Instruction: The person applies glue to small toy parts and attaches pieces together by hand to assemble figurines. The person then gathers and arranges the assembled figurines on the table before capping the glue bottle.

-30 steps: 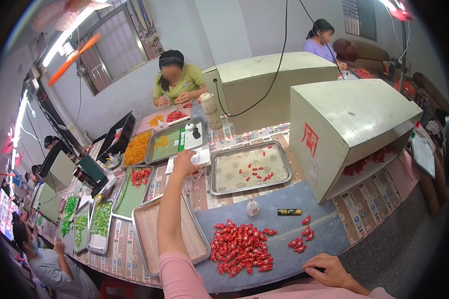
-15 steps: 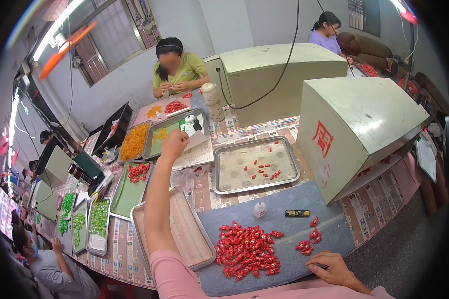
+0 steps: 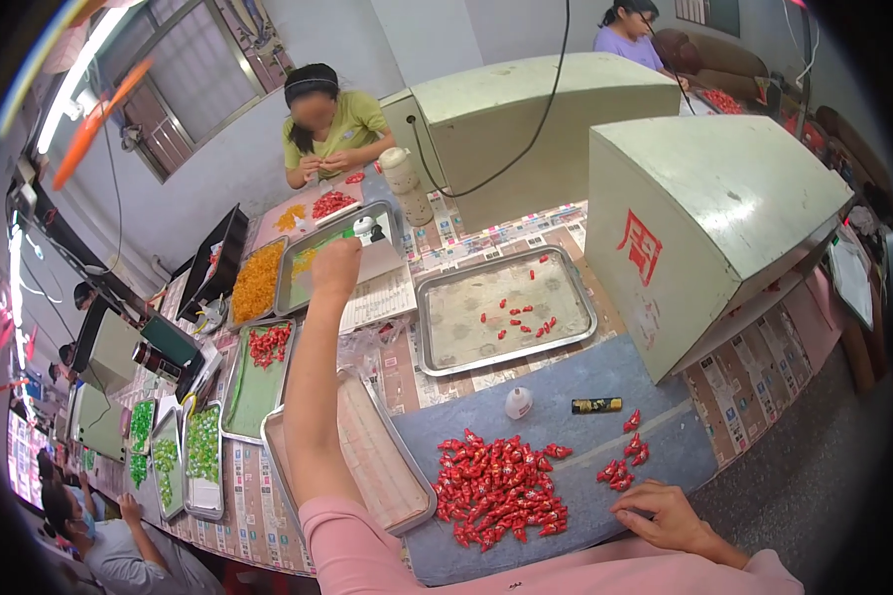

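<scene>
My left arm is stretched forward, and my left hand (image 3: 337, 266) is closed at the edge of a raised white paper sheet (image 3: 379, 260). Its fingertips are mostly hidden behind the hand. Under that sheet lies a pad of printed paper (image 3: 382, 299). My right hand (image 3: 660, 516) rests on the blue mat (image 3: 590, 466), fingers loosely bent and apart, with nothing visible in it. A few small glossy red pieces (image 3: 620, 471) lie just beyond it. A large heap of the same red pieces (image 3: 496, 491) spreads to its left.
A small white bottle (image 3: 518, 403) and a black-gold cylinder (image 3: 596, 406) stand and lie beyond the heap. Metal trays (image 3: 506, 369) hold red, orange and green pieces. A tumbler (image 3: 405, 186) and pale cabinets (image 3: 704, 238) stand farther off. A person in yellow-green (image 3: 352, 129) sits opposite.
My left hand has turned so its back faces me and drawn slightly left, at the paper sheet. My right hand stays on the mat. The view has shifted a little.
</scene>
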Motion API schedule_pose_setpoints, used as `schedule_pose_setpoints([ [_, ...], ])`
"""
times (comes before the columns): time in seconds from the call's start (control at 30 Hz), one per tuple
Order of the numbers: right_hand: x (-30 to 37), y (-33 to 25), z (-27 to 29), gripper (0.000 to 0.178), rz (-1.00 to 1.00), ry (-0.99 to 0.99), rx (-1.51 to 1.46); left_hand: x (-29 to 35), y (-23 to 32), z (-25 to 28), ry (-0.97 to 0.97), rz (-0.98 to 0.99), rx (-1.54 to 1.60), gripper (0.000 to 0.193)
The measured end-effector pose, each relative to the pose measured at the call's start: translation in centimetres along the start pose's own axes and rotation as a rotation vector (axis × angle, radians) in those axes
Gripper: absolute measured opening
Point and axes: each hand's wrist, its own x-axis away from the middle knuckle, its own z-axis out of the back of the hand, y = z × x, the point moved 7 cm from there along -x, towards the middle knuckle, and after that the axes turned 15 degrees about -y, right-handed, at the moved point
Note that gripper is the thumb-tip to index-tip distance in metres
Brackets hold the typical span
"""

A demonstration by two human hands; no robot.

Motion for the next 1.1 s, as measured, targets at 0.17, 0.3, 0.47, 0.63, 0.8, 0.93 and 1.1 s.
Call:
schedule_pose_setpoints([
  [0.17,0.0,0.5,-0.1,0.013,-0.009,-0.009,-0.018,0.0,-1.0,-0.1,-0.034,0.017,0.135,0.021],
  [0.3,0.1,0.6,0.1,0.013,-0.024,-0.013,-0.028,0.1,-2.2,-0.8,-0.105,0.029,0.247,0.034],
  [0.47,0.1,0.9,0.1,0.012,-0.016,-0.017,-0.041,0.3,-2.4,-0.5,-0.17,-0.015,0.31,0.043],
  [0.63,0.0,1.0,0.4,0.012,0.001,0.004,-0.036,2.0,0.6,0.6,-0.264,-0.038,0.045,0.04],
  [0.8,0.4,1.3,0.6,0.012,-0.008,0.02,-0.038,5.0,1.6,-1.0,-0.401,-0.079,-0.011,0.045],
  [0.93,0.5,1.2,1.0,0.012,-0.011,0.031,-0.057,7.1,0.4,-1.2,-0.338,-0.174,0.129,0.04],
  [1.1,0.7,1.6,1.0,0.012,-0.031,0.05,-0.063,11.0,-1.5,-1.9,-0.195,-0.101,0.236,0.03],
])
